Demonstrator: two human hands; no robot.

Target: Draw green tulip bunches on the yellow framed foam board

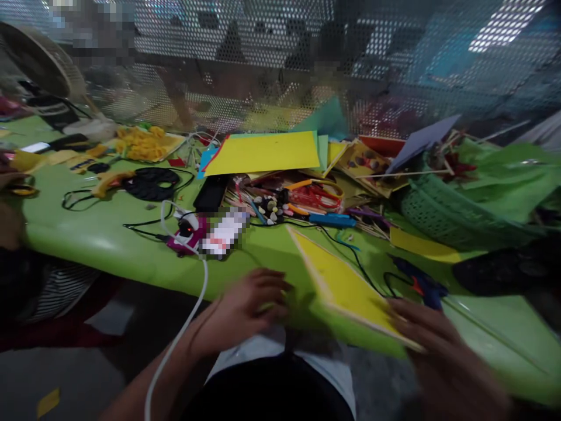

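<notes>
My right hand (442,342) grips the lower right corner of a yellow card (344,280) edged with thin pale sticks. The card is tilted above the front part of the green table. My left hand (254,304) hovers left of the card, apart from it, with loosely curled fingers and nothing visible in them. Both hands are somewhat blurred. Just beyond my right hand lies a dark blue glue gun (421,280) with an orange-red trigger. A phone (225,231) with a lit screen rests beyond my left hand, beside a magenta power socket block (186,234).
Coloured paper sheets (265,152) cover a heap of sticks and tools. A blue cutter (332,220) lies before them. At the right stands a green basket (451,210); a fan (44,58) is far left. A white cable (179,339) crosses the table edge. Someone sits at the left.
</notes>
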